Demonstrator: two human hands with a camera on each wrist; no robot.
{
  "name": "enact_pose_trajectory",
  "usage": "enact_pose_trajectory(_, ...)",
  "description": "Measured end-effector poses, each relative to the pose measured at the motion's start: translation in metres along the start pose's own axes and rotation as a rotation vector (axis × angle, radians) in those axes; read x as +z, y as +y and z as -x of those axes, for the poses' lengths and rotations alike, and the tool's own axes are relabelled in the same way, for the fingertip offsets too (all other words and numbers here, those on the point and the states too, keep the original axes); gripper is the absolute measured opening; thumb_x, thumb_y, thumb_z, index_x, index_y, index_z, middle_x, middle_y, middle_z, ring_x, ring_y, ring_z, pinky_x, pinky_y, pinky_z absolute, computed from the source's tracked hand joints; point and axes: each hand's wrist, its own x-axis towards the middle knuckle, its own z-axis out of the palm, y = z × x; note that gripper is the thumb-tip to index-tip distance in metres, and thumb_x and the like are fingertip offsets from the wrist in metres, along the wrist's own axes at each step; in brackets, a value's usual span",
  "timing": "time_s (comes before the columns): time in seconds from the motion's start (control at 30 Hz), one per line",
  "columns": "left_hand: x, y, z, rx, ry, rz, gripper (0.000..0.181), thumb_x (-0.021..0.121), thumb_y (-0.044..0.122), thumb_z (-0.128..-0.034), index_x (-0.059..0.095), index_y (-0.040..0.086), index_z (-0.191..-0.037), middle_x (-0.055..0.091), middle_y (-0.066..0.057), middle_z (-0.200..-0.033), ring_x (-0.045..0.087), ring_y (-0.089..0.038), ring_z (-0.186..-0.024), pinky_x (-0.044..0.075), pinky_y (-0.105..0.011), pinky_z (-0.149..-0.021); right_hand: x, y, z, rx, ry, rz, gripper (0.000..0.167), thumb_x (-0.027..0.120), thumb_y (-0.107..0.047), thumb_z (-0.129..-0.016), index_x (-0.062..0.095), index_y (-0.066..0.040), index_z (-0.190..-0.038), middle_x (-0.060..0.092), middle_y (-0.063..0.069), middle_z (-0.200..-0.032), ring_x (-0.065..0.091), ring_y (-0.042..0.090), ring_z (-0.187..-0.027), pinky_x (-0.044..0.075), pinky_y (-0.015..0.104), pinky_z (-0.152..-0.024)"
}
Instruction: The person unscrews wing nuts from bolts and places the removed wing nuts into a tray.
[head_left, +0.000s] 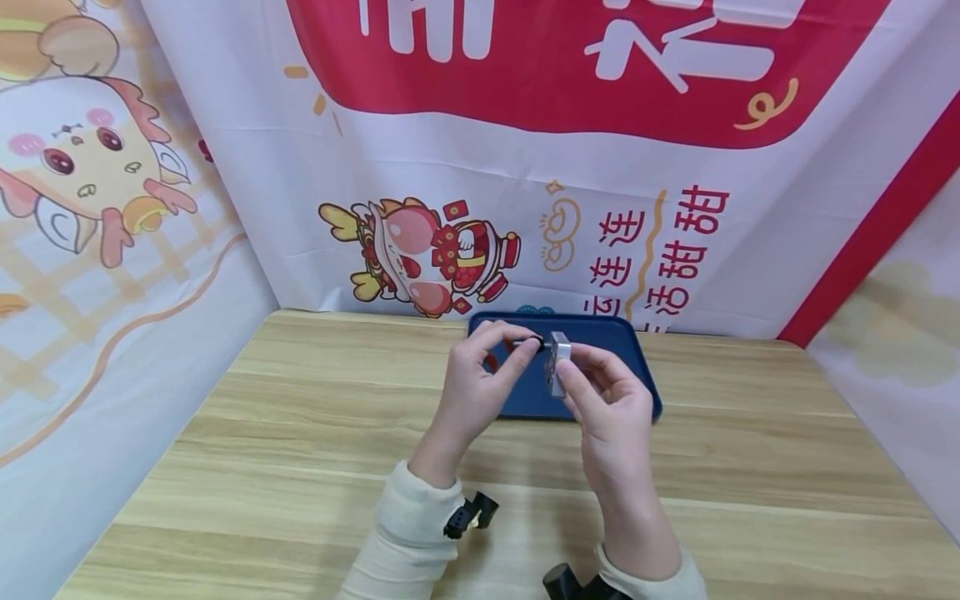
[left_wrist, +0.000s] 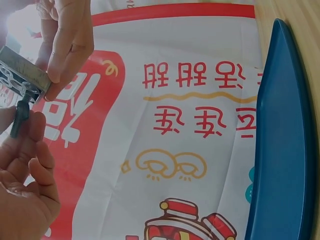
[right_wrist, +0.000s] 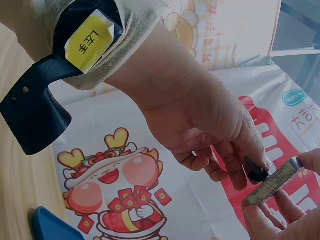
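Note:
My right hand grips a small silver metal block above the tray, thumb on the near side and fingers behind. Thumb and forefinger of my left hand pinch a small black part against the block's upper left side. In the left wrist view, the black part meets the open, patterned face of the block. The right wrist view has the black part at one edge of the block. Some of the right fingers are hidden behind the block.
A dark blue tray lies on the wooden table beneath the hands, near the back edge. Behind the left fingers is a small reddish item. A printed cloth hangs behind the table, with more at both sides.

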Motion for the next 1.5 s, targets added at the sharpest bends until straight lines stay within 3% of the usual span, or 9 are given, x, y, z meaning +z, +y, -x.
enact_pose_trajectory(0.23, 0.002, 0.002, -0.001, -0.09, -0.007, 0.044, 0.016, 0.063, 0.019, -0.0984, 0.073, 0.009, -0.105, 0.07, -0.006, -0.093, 0.053, -0.017, -0.086, 0.041, -0.02, -0.06, 0.0, 0.0, 0.0, 0.0, 0.003, 0.006, 0.013, 0.066, -0.009, -0.095, 0.069, -0.011, -0.107, 0.067, 0.003, -0.102, 0.063, 0.014, -0.091, 0.058, 0.028, -0.086)
enact_pose_trajectory(0.4, 0.001, 0.002, -0.001, -0.086, -0.004, 0.042, 0.017, 0.062, 0.021, -0.0987, 0.073, 0.011, -0.108, 0.069, -0.004, -0.099, 0.054, -0.015, -0.091, 0.041, -0.021, -0.06, 0.0, 0.0, 0.001, -0.002, 0.001, 0.007, 0.014, 0.066, -0.01, -0.095, 0.068, -0.01, -0.109, 0.066, 0.003, -0.103, 0.063, 0.014, -0.092, 0.058, 0.028, -0.086)
enact_pose_trajectory(0.5, -0.002, 0.001, 0.0, -0.01, -0.012, 0.018, 0.02, 0.066, 0.018, -0.096, 0.07, 0.013, -0.115, 0.068, -0.003, -0.109, 0.055, -0.016, -0.098, 0.044, -0.023, -0.064, 0.0, 0.0, 0.001, -0.003, -0.001, 0.0, 0.014, 0.066, -0.01, -0.095, 0.068, -0.01, -0.109, 0.067, 0.003, -0.104, 0.062, 0.014, -0.092, 0.058, 0.028, -0.086)
enact_pose_trajectory(0.73, -0.015, 0.0, -0.002, 0.244, -0.068, -0.1, 0.039, 0.076, 0.006, -0.086, 0.064, 0.013, -0.123, 0.063, -0.004, -0.129, 0.054, -0.019, -0.114, 0.05, -0.029, -0.073, 0.0, -0.001, 0.0, -0.006, -0.001, -0.013, 0.014, 0.066, -0.01, -0.095, 0.068, -0.01, -0.109, 0.067, 0.004, -0.106, 0.064, 0.014, -0.094, 0.058, 0.029, -0.087)
enact_pose_trajectory(0.83, -0.016, 0.0, -0.002, 0.302, -0.094, -0.149, 0.039, 0.077, 0.003, -0.0846, 0.065, 0.012, -0.121, 0.063, -0.004, -0.129, 0.053, -0.017, -0.118, 0.05, -0.027, -0.073, 0.0, -0.001, 0.0, -0.006, -0.005, -0.02, 0.014, 0.065, -0.009, -0.095, 0.068, -0.009, -0.109, 0.066, 0.004, -0.106, 0.064, 0.015, -0.095, 0.058, 0.029, -0.088)
enact_pose_trajectory(1.0, -0.013, 0.0, -0.003, 0.363, -0.115, -0.199, 0.038, 0.077, 0.001, -0.083, 0.067, 0.01, -0.119, 0.065, -0.006, -0.125, 0.054, -0.019, -0.119, 0.048, -0.033, -0.095, 0.0, -0.001, 0.0, -0.004, -0.004, -0.031, 0.013, 0.065, -0.008, -0.095, 0.068, -0.009, -0.108, 0.067, 0.004, -0.106, 0.064, 0.014, -0.094, 0.058, 0.03, -0.087)
enact_pose_trajectory(1.07, -0.011, -0.001, -0.004, 0.369, -0.11, -0.209, 0.037, 0.077, 0.001, -0.0833, 0.067, 0.01, -0.118, 0.066, -0.006, -0.122, 0.056, -0.019, -0.117, 0.045, -0.035, -0.1, 0.0, -0.001, 0.0, -0.003, -0.003, -0.033, 0.013, 0.065, -0.008, -0.095, 0.068, -0.01, -0.107, 0.067, 0.004, -0.105, 0.064, 0.014, -0.094, 0.058, 0.03, -0.087)
enact_pose_trajectory(1.27, -0.008, -0.004, -0.003, 0.337, -0.081, -0.214, 0.033, 0.076, 0.005, -0.0857, 0.069, 0.01, -0.118, 0.07, -0.004, -0.117, 0.058, -0.017, -0.108, 0.05, -0.026, -0.083, 0.0, 0.0, 0.0, -0.001, -0.004, -0.027, 0.013, 0.065, -0.009, -0.095, 0.068, -0.01, -0.107, 0.067, 0.004, -0.105, 0.063, 0.013, -0.093, 0.058, 0.029, -0.087)
enact_pose_trajectory(1.5, -0.006, -0.004, -0.001, 0.283, -0.057, -0.171, 0.026, 0.074, 0.014, -0.0894, 0.071, 0.01, -0.115, 0.071, -0.003, -0.113, 0.057, -0.015, -0.101, 0.047, -0.023, -0.069, 0.0, 0.0, 0.0, -0.005, -0.01, -0.023, 0.013, 0.065, -0.008, -0.095, 0.068, -0.01, -0.108, 0.066, 0.005, -0.107, 0.062, 0.014, -0.093, 0.057, 0.029, -0.087)
